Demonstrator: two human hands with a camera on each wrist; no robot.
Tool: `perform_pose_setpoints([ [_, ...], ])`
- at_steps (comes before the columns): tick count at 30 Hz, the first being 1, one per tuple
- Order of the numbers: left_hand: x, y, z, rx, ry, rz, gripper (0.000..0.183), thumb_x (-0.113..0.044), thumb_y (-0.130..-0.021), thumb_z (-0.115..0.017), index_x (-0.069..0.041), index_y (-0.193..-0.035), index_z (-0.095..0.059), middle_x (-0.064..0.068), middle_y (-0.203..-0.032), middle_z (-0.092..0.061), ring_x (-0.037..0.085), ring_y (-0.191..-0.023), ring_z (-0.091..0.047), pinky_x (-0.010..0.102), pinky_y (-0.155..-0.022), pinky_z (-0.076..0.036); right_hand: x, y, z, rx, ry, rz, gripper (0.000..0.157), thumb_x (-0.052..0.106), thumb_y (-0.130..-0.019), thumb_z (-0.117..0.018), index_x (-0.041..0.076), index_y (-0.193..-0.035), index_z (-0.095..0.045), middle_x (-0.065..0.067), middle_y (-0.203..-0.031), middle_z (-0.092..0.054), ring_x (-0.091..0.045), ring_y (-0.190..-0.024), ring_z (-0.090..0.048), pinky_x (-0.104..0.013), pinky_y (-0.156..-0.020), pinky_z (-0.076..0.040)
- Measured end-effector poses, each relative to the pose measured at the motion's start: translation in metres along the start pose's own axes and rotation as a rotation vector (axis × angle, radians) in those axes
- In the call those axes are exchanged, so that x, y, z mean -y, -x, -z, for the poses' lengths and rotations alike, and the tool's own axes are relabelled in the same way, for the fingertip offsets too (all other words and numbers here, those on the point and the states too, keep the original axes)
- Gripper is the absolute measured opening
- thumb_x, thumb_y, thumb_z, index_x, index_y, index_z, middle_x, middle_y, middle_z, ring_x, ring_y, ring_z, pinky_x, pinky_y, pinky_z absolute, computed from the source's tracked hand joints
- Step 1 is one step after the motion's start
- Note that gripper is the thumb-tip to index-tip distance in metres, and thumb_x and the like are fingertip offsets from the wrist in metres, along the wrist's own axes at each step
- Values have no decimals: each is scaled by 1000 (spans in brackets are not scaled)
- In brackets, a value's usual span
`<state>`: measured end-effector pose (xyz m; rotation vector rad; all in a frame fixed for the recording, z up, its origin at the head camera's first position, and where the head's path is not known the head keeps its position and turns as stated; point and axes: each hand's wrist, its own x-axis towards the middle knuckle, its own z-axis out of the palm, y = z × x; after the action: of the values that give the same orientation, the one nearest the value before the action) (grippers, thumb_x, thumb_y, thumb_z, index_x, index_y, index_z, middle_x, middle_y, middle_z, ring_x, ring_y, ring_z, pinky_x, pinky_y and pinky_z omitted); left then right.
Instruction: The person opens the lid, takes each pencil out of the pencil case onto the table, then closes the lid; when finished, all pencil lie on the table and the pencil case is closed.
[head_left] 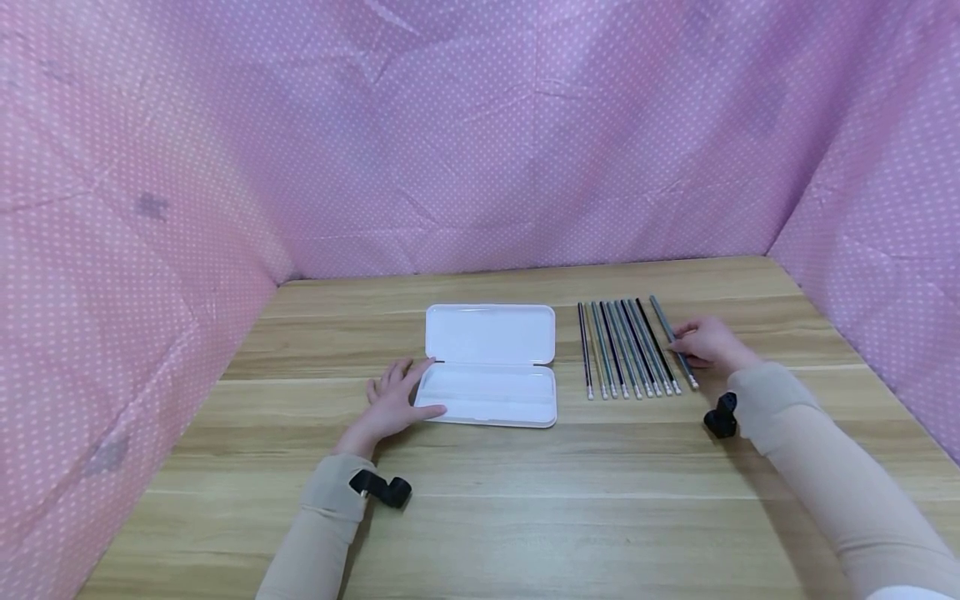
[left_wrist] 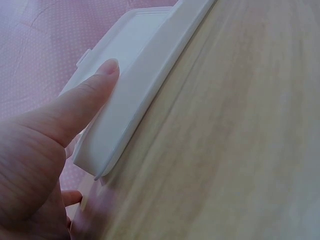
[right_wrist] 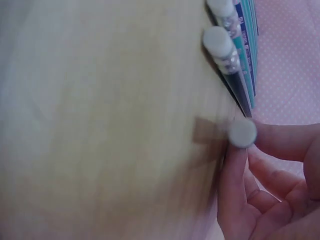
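Note:
A white pencil case [head_left: 486, 396] lies unfolded on the table, its lid [head_left: 491, 334] laid back behind the tray part. My left hand [head_left: 390, 407] rests at the case's left end with its fingers spread; the thumb [left_wrist: 92, 95] lies straight over the rim. At the right, my right hand [head_left: 711, 343] pinches the rightmost pencil [head_left: 660, 315] between thumb and fingers. That pencil's white eraser [right_wrist: 242, 132] faces the right wrist camera. Several more pencils [head_left: 621, 346] lie side by side to its left, erasers toward me.
The wooden table [head_left: 517, 500] extends in front of the case. Pink dotted cloth [head_left: 480, 167] hangs behind the table and along both sides. A small black camera [head_left: 381, 488] sits on the left wrist, another [head_left: 722, 415] on the right.

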<state>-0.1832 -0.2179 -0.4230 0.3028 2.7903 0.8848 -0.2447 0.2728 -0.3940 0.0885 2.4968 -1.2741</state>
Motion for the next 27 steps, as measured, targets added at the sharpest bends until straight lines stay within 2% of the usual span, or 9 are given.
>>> perform_pose_setpoints([
  [8,-1,-1,0,3,-7,10,85,-51,-79,-71,-26,-149,-29,24,-154,-10,47,-141,1,70,-102,10,2,0,-3,-17,3,-15,43,3,-88,-57,-17,-124,-43,-3,-90,-60,-3,-68,-55,-23,-63,-52],
  [16,-2,-1,1,9,-7,20,86,-52,-79,-71,-25,-149,-28,23,-155,-9,46,-141,2,69,-103,10,1,0,-3,-18,33,-18,43,5,-89,-58,-15,-123,-44,-8,-93,-56,-5,-67,-54,-22,-60,-52],
  [22,-2,-1,1,12,-5,20,86,-51,-79,-71,-25,-149,-28,23,-154,-9,47,-141,2,69,-103,10,2,1,-3,-14,31,-16,43,4,-88,-58,-16,-123,-43,-6,-89,-55,-5,-66,-54,-22,-59,-52],
  [27,-3,0,1,9,-2,18,87,-51,-79,-71,-25,-149,-28,23,-155,-9,46,-141,3,69,-103,11,2,1,-3,-1,36,-9,41,4,-89,-56,-15,-124,-44,-8,-92,-56,-5,-68,-54,-22,-60,-52],
])
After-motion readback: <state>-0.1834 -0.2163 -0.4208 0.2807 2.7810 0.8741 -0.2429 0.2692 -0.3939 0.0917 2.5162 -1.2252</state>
